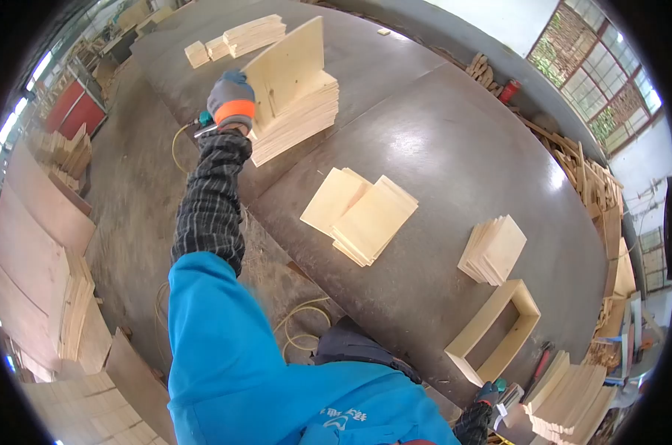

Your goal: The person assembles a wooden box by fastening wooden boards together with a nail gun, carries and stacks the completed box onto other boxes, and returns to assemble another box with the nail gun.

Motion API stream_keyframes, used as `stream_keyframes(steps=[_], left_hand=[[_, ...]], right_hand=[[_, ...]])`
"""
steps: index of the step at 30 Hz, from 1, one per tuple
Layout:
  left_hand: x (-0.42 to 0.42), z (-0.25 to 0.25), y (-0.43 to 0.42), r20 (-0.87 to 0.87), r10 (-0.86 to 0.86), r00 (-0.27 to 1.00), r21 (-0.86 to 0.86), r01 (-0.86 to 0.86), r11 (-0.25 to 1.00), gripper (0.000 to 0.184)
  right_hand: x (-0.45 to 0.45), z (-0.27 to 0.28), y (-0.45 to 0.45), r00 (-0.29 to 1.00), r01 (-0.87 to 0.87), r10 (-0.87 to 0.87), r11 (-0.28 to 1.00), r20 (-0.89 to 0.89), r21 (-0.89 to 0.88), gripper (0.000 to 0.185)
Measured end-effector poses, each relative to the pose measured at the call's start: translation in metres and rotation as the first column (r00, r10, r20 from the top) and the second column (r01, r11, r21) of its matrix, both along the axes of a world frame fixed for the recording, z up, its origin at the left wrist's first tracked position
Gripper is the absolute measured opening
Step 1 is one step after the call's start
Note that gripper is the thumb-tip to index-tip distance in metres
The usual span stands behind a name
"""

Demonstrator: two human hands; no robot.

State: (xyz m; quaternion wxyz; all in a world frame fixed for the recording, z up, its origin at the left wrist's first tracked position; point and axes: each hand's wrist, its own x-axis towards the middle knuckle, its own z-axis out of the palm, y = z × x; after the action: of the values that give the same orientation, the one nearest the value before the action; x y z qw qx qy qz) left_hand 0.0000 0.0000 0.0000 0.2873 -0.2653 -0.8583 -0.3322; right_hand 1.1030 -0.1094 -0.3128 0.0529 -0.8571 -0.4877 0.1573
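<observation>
My left hand [233,101], in a grey glove with an orange band, grips the edge of a thin plywood panel [297,63]. That panel stands tilted up over a stack of similar panels [299,119]. Just beside this hand lies a green-and-metal tool [204,120]. Low at the right, my gloved right hand [488,393] is closed by the near corner of a rectangular wooden frame [463,354]. A green-topped tool [501,385] is close to its fingers; what they hold is too small to make out.
On the dark table [395,141] lie loose thin panels [373,215], a small stack [494,248] and further pieces [254,35] at the far end. More boards [569,397] stand at the lower right. A yellow hose [284,326] coils by the table edge. Large sheets [39,245] stand left.
</observation>
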Motion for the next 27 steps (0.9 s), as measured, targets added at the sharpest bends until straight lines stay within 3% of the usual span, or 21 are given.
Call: stream_keyframes(steps=[2, 3, 5, 6, 8, 9, 11, 12, 13, 14, 16, 17, 19, 21, 23, 24, 26, 27], left_hand=[[-0.007, 0.002, 0.007, 0.149, -0.010, 0.989, 0.038, 0.004, 0.999, 0.033], [-0.001, 0.029, 0.014, 0.083, -0.094, 0.992, 0.149, 0.080, 0.985, 0.031], [0.010, 0.017, 0.006, 0.038, -0.249, 0.968, 0.303, 0.226, 0.926, 0.029], [0.021, -0.002, 0.002, 0.160, -0.438, 0.884, 0.421, 0.340, 0.841, 0.026], [0.073, 0.017, 0.006, 0.382, -0.671, 0.636, 0.724, 0.246, 0.645, 0.025], [0.107, 0.026, 0.004, 0.437, -0.773, 0.460, 0.826, 0.134, 0.547, 0.025], [0.160, 0.023, 0.005, 0.369, -0.877, 0.307, 0.885, 0.171, 0.433, 0.024], [0.200, 0.028, 0.002, 0.382, -0.889, 0.254, 0.891, 0.157, 0.427, 0.023], [0.247, 0.030, -0.004, 0.406, -0.894, 0.190, 0.892, 0.131, 0.433, 0.023], [0.283, 0.024, -0.005, 0.383, -0.918, 0.102, 0.909, 0.137, 0.394, 0.022], [0.353, 0.011, -0.008, 0.326, -0.942, -0.074, 0.939, 0.137, 0.315, 0.022], [0.392, 0.003, -0.010, 0.345, -0.925, -0.159, 0.938, 0.096, 0.334, 0.023], [0.465, -0.029, -0.017, 0.333, -0.894, -0.301, 0.941, 0.049, 0.334, 0.023], [0.541, -0.055, -0.027, 0.308, -0.810, -0.499, 0.903, -0.115, 0.414, 0.024], [0.609, -0.086, -0.045, 0.306, -0.753, -0.582, 0.895, -0.093, 0.436, 0.029], [0.631, -0.095, -0.050, 0.445, -0.716, -0.538, 0.882, 0.122, 0.456, 0.032], [0.670, -0.107, -0.061, 0.660, -0.657, -0.365, 0.730, 0.516, 0.447, 0.041], [0.691, -0.100, -0.071, 0.632, -0.701, -0.329, 0.726, 0.566, 0.390, 0.048]], right_hand=[[0.011, -0.017, 0.003, 0.997, -0.079, 0.078, 0.959, 0.014, 0.273, 0.024], [0.004, -0.049, 0.019, 0.993, -0.078, 0.102, 0.941, -0.054, 0.330, 0.029], [0.021, -0.051, 0.018, 0.985, -0.103, 0.148, 0.919, -0.091, 0.380, 0.038], [0.029, -0.035, 0.020, 0.991, -0.039, 0.081, 0.937, -0.107, 0.348, 0.043], [0.005, 0.019, 0.027, 0.978, 0.072, 0.002, 0.935, -0.208, 0.348, 0.050], [-0.053, 0.081, 0.033, 0.956, 0.120, -0.004, 0.917, -0.293, 0.380, 0.054], [-0.093, 0.104, 0.055, 0.855, 0.072, 0.256, 0.803, -0.451, 0.592, 0.055], [-0.134, 0.148, 0.060, 0.843, 0.045, 0.281, 0.813, -0.459, 0.581, 0.052], [-0.160, 0.194, 0.061, 0.764, 0.022, 0.271, 0.896, -0.585, 0.444, 0.053], [-0.187, 0.211, 0.062, 0.615, -0.006, 0.400, 0.864, -0.680, 0.503, 0.055], [-0.241, 0.251, 0.060, 0.377, 0.006, 0.381, 0.911, -0.844, 0.413, 0.060], [-0.258, 0.264, 0.057, 0.244, -0.048, 0.405, 0.912, -0.881, 0.407, 0.065], [-0.278, 0.279, 0.044, -0.002, -0.126, 0.516, 0.850, -0.857, 0.512, 0.063], [-0.283, 0.292, 0.032, -0.090, -0.094, 0.609, 0.782, -0.788, 0.616, 0.056], [-0.261, 0.289, 0.010, 0.163, -0.046, 0.526, 0.849, -0.835, 0.526, 0.048], [-0.246, 0.287, 0.001, 0.279, -0.014, 0.462, 0.878, -0.842, 0.478, 0.045], [-0.211, 0.293, -0.014, 0.373, 0.036, 0.404, 0.893, -0.835, 0.448, 0.039], [-0.193, 0.298, -0.020, 0.417, 0.058, 0.372, 0.900, -0.829, 0.433, 0.036]])
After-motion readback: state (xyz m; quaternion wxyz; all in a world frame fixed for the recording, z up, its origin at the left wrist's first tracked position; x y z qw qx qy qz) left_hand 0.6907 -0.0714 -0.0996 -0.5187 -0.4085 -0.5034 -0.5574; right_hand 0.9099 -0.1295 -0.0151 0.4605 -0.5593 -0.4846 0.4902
